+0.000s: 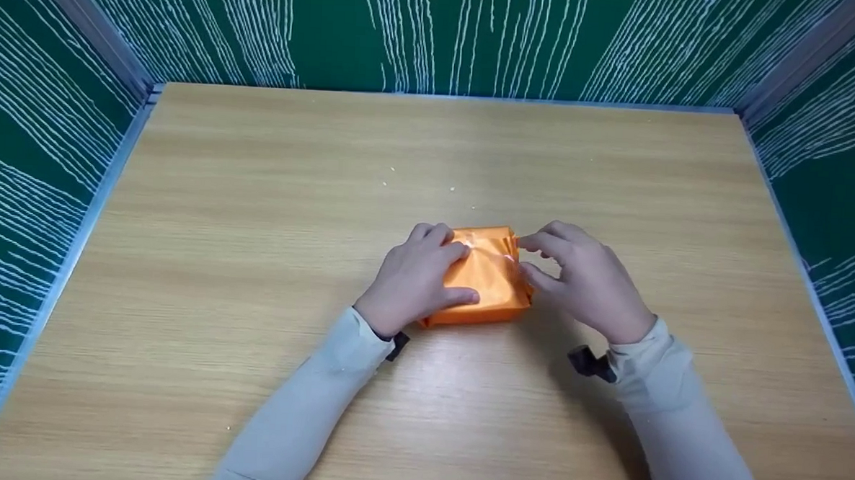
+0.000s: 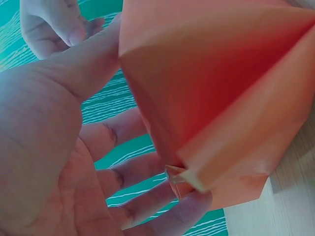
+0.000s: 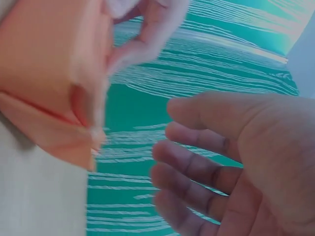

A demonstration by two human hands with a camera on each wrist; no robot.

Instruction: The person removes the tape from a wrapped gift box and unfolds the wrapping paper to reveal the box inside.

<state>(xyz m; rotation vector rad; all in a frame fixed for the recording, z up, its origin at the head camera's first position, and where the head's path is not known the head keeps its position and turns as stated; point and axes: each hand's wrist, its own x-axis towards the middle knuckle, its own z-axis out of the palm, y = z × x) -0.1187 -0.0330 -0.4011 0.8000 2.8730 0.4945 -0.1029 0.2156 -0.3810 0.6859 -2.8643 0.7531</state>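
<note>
A box-shaped package wrapped in shiny orange paper sits on the table, with creases and folds along its right side. My left hand holds it from the left, thumb and a finger over its top. In the left wrist view, the fingers of that hand lie along the package, by a folded paper flap at its end. My right hand is at the package's right side, fingers loosely bent. A gap shows between this right hand and the orange package in the right wrist view.
The wood-grain table has blue edging along its sides. Green panels with white streaks rise behind and at both sides. Several tiny white specks lie beyond the package. A small black device is on my right wrist.
</note>
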